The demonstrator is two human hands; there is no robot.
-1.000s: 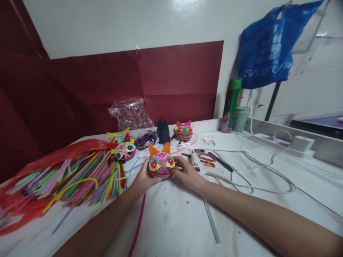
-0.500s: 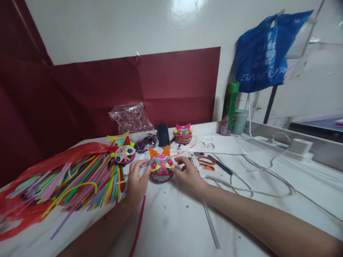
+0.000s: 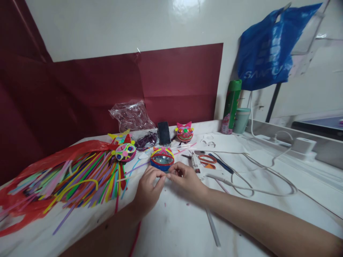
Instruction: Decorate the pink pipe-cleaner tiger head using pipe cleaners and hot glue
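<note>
A pipe-cleaner animal head with a red-edged, greyish mouth and a blue underside lies tilted back on the white table. Just in front of it, the fingertips of my left hand and my right hand meet in a pinch. Whatever lies between those fingertips is too small to make out. To the right of my right hand is a white glue gun; a glue stick lies nearer to me.
Pipe cleaners spread over a red plastic bag at left. Other finished heads, one pink-eared and one red-eared, sit behind. Orange-handled scissors, a phone, a looping cable and a spray can are around.
Both hands have left the sides of the animal head and come together in front of it. The head has tipped back, hiding its orange ears and showing its blue underside.
</note>
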